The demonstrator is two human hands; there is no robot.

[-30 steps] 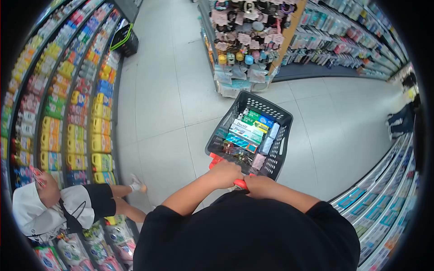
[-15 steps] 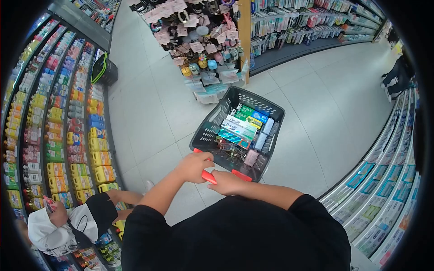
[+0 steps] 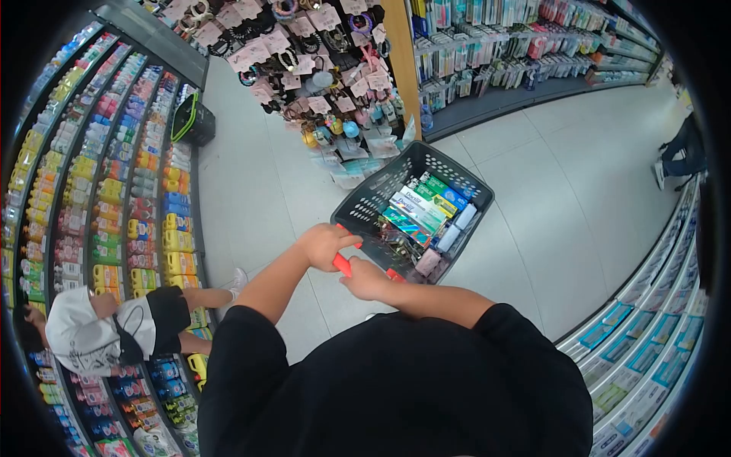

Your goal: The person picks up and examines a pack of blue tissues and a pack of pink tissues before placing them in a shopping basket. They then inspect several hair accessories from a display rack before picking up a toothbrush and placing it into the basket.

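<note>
In the head view, my left hand (image 3: 326, 245) is closed around the red handle (image 3: 342, 264) of a dark grey shopping cart basket (image 3: 354, 199). Closed on the same handle, my right hand (image 3: 368, 279) sits a little lower and to the right. Inside the basket lie several toothpaste boxes (image 3: 417, 209), some green and some white. Beside them are pale blue-white packs (image 3: 455, 227), a pink packet (image 3: 428, 262) and small items in clear packaging (image 3: 399, 245) too jumbled to name.
Shelves of bottles (image 3: 114, 190) line the left, where a person in a white top (image 3: 91, 327) stands close by. A rack of hair accessories (image 3: 320, 76) stands just beyond the basket. Boxed goods (image 3: 640, 358) fill the right shelves. A black basket (image 3: 194, 122) rests on the floor (image 3: 525, 198).
The basket and both hands sit slightly higher and further right in view. The accessory rack looks nearer. The person on the left has shifted, with a shoe now showing more clearly.
</note>
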